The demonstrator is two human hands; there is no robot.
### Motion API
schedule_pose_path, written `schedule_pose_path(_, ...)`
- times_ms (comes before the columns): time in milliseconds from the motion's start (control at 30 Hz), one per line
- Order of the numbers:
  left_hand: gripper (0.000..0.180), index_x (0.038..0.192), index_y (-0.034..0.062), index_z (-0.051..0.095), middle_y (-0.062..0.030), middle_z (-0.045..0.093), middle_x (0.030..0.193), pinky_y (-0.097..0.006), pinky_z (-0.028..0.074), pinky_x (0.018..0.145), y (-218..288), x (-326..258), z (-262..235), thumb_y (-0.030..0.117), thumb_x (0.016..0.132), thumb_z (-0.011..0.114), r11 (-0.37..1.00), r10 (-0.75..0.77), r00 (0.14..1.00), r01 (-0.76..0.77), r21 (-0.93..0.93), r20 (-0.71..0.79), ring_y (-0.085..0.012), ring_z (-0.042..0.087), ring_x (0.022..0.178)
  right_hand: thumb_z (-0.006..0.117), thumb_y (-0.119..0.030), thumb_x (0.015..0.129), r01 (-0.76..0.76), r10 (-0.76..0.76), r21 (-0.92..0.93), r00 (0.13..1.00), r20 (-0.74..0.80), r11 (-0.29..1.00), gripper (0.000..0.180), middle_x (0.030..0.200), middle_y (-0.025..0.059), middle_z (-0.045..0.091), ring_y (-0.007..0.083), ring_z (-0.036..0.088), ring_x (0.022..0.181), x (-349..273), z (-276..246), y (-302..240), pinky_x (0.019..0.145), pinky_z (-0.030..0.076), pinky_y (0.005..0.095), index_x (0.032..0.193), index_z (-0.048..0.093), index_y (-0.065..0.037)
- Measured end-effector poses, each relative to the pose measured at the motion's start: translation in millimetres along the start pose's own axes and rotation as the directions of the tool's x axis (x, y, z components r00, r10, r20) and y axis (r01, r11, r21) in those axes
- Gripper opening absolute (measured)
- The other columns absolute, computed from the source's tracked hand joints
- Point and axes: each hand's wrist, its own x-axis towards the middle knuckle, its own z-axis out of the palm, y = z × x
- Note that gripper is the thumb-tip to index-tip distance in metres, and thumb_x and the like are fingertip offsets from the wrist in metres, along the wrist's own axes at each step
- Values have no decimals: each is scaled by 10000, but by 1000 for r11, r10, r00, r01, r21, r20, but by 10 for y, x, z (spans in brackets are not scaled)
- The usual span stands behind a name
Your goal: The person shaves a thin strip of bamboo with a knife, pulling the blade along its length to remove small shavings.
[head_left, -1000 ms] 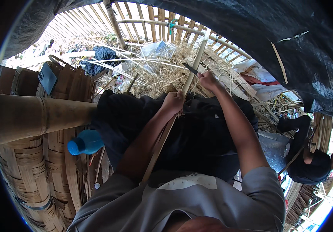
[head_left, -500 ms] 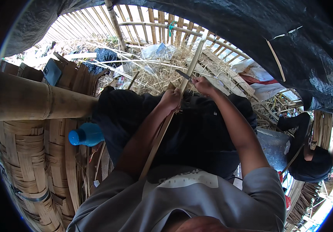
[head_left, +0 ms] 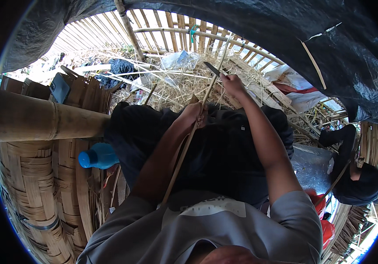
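Observation:
A long, thin bamboo strip [head_left: 183, 155] runs from against my shirt, over my lap, and up toward the slatted fence. My left hand [head_left: 193, 114] is closed round it above my dark trousers. My right hand [head_left: 233, 85] grips a knife [head_left: 211, 67]; its handle is hidden in the fist. The dark blade crosses the strip beyond my left hand, pointing up and to the left. Whether its edge bites into the bamboo, I cannot tell. The strip's narrow side faces up.
Straw-like shavings [head_left: 178, 90] litter the ground ahead, below a bamboo fence [head_left: 171, 33]. At my left are a thick bamboo pole [head_left: 48, 115], woven bamboo [head_left: 28, 176] and a blue bottle [head_left: 103, 155]. Another person [head_left: 358, 182] sits at far right, under a dark tarp [head_left: 285, 35].
My right hand and the knife have moved a little farther up along the strip. The strip has turned from its broad face to its narrow side. My left hand keeps nearly the same place.

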Motion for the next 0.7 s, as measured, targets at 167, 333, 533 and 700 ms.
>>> schedule_pose_path(167, 193, 805, 110, 432, 7, 354, 486, -288, 265, 335, 16, 102, -15, 207, 944, 339, 994, -76, 996, 80, -80, 57, -141, 333, 332, 495, -593, 886, -9, -4, -121, 994, -113, 993, 631, 657, 171, 629, 312, 639, 662, 310, 18, 116, 646, 474, 415, 725, 636, 0)
schedule_pose_path(333, 180, 797, 138, 443, 40, 356, 505, -267, 254, 333, 13, 123, 9, 198, 935, 345, 994, -78, 996, 81, -80, 40, -112, 324, 356, 468, -582, 888, -29, 17, -114, 994, -108, 993, 638, 703, 210, 644, 368, 654, 737, 435, 47, 75, 708, 487, 443, 775, 663, 15)
schedule_pose_path(533, 259, 760, 138, 424, 13, 352, 492, -285, 257, 343, 14, 159, -26, 260, 971, 335, 994, -74, 996, 78, -77, 45, -129, 318, 353, 496, -598, 900, -25, 22, -37, 997, -70, 999, 663, 472, 52, 470, 188, 494, 435, 454, 33, 127, 474, 401, 390, 559, 511, -29)
schedule_pose_path(700, 367, 750, 131, 420, 3, 341, 492, -296, 259, 353, 24, 138, 26, 354, 1019, 306, 998, -56, 998, 56, -6, -29, -138, 309, 354, 498, -590, 903, -98, 98, -11, 994, 38, 995, 631, 452, 23, 434, 173, 445, 364, 350, -45, 123, 381, 379, 354, 573, 484, -53)
